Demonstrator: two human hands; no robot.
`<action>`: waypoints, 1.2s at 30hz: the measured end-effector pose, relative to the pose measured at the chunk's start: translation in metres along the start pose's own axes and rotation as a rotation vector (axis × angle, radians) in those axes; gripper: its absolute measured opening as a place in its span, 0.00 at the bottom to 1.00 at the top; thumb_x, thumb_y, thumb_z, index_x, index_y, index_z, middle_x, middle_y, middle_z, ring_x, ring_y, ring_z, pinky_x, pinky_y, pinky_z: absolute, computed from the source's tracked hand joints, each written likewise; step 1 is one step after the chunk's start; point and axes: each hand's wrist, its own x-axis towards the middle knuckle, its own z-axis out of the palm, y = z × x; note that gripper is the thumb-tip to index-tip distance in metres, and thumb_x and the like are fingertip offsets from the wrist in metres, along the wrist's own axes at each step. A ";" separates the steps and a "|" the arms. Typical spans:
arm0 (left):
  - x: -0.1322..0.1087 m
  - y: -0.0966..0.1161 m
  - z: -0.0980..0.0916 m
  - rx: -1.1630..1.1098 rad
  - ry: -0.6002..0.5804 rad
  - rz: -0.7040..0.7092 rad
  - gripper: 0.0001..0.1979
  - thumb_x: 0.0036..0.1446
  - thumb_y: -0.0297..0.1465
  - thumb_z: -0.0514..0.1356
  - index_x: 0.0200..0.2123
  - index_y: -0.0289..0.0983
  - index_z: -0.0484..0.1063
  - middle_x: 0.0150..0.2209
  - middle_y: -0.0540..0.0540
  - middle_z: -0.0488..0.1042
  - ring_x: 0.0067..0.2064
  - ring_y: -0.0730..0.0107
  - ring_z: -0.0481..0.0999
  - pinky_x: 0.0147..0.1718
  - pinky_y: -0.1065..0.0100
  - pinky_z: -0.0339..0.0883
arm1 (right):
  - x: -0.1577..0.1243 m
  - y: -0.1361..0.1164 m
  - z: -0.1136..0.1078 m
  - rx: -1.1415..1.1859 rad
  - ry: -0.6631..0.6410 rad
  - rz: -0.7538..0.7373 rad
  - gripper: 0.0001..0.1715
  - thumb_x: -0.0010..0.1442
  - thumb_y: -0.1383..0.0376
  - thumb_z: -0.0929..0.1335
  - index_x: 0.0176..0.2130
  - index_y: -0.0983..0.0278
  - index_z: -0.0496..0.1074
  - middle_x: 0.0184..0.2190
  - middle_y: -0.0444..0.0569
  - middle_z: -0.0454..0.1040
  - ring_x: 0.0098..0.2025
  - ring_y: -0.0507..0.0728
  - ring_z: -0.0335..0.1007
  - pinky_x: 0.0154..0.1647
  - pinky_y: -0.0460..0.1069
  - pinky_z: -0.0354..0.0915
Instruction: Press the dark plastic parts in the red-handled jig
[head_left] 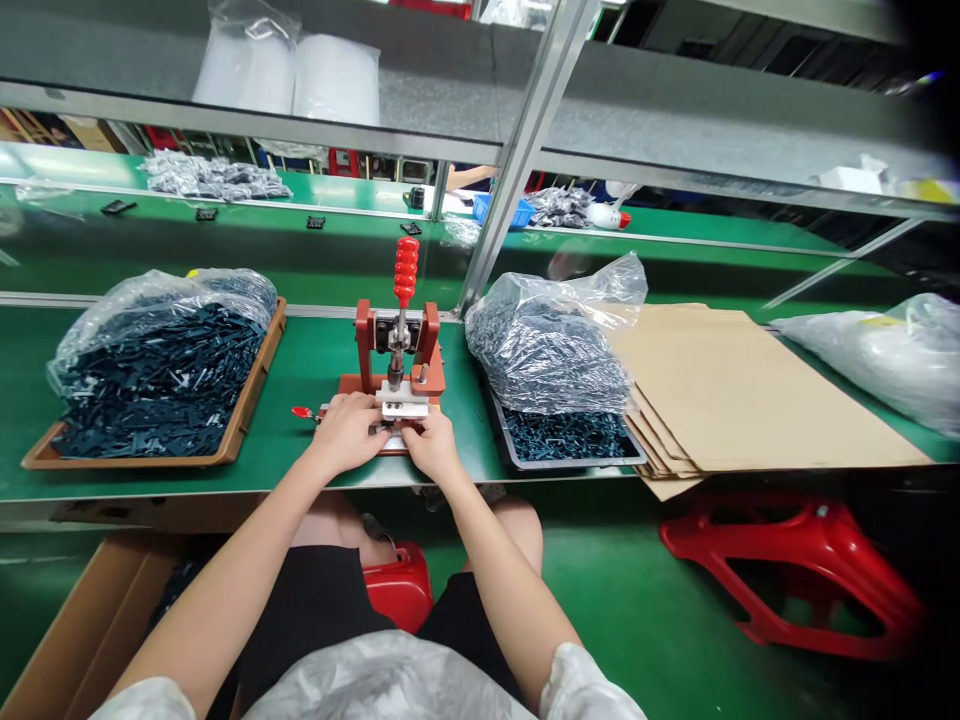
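Observation:
A toggle clamp press (401,345) with a red ribbed handle (406,270) stands on the green bench in front of me, its handle upright. My left hand (349,432) rests at the left side of the metal jig (405,408) under the press, fingers bent inward. From the other side my right hand (431,442) reaches the jig's front with thumb and fingers drawn together. Something small and dark shows between the hands at the jig, but the fingers largely hide it. A small red-tipped lever (302,412) sticks out left of my left hand.
Left of the press is a brown tray (244,400) heaped with dark small parts under plastic. On the right are a grey tray (570,463) with a bag of parts (551,340) and stacked cardboard sheets (765,390). A metal post (525,130) rises behind. A red stool (795,570) stands below.

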 end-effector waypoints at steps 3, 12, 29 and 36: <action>-0.008 0.003 0.001 0.005 0.046 0.055 0.10 0.60 0.35 0.59 0.38 0.41 0.81 0.47 0.41 0.79 0.51 0.50 0.75 0.53 0.47 0.65 | -0.001 -0.001 -0.001 0.009 -0.010 -0.033 0.14 0.61 0.69 0.68 0.42 0.59 0.83 0.46 0.51 0.81 0.47 0.60 0.78 0.54 0.54 0.72; -0.038 -0.054 0.003 -0.477 0.805 -0.444 0.23 0.66 0.45 0.54 0.57 0.38 0.68 0.56 0.34 0.74 0.58 0.52 0.74 0.59 0.48 0.66 | 0.003 -0.005 -0.001 0.035 -0.025 0.022 0.14 0.58 0.72 0.69 0.40 0.59 0.83 0.44 0.51 0.80 0.49 0.59 0.77 0.53 0.53 0.71; 0.009 -0.013 -0.022 -0.507 0.455 -0.208 0.34 0.68 0.52 0.45 0.67 0.36 0.60 0.65 0.32 0.66 0.67 0.48 0.66 0.67 0.45 0.60 | 0.025 -0.004 -0.020 0.297 -0.198 0.255 0.17 0.53 0.74 0.69 0.43 0.63 0.81 0.38 0.48 0.83 0.40 0.58 0.79 0.44 0.50 0.72; 0.057 0.048 -0.100 -0.709 0.764 0.006 0.33 0.58 0.41 0.59 0.66 0.65 0.57 0.67 0.57 0.66 0.66 0.48 0.68 0.66 0.44 0.64 | 0.028 -0.008 -0.020 0.190 -0.194 0.264 0.13 0.49 0.71 0.70 0.36 0.59 0.80 0.32 0.41 0.81 0.35 0.58 0.77 0.36 0.47 0.68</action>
